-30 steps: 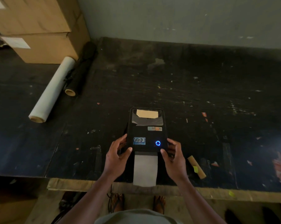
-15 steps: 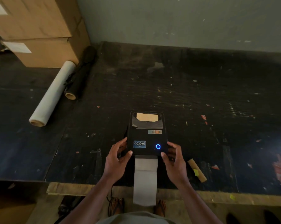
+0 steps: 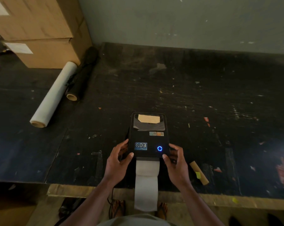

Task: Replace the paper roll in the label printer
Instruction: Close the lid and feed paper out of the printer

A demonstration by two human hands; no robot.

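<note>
A black label printer (image 3: 148, 136) sits on the dark worktable near its front edge, lid closed, with a blue ring light lit and a window showing a brown roll inside. A white paper strip (image 3: 146, 181) hangs out of its front slot and over the table edge. My left hand (image 3: 117, 163) grips the printer's front left corner, thumb on top. My right hand (image 3: 175, 163) grips the front right corner the same way. An empty brown cardboard core (image 3: 199, 172) with a yellow sticker lies just right of my right hand.
A white film roll (image 3: 54, 95) and a black roll (image 3: 82, 75) lie at the left. Stacked cardboard boxes (image 3: 40, 33) stand in the back left corner against the grey wall. The table's wooden front edge (image 3: 72, 190) runs below my wrists. A cable hangs down there.
The paper strip has fed further out of the printer and now hangs past the table edge. Both hands have stayed on the printer's front corners.
</note>
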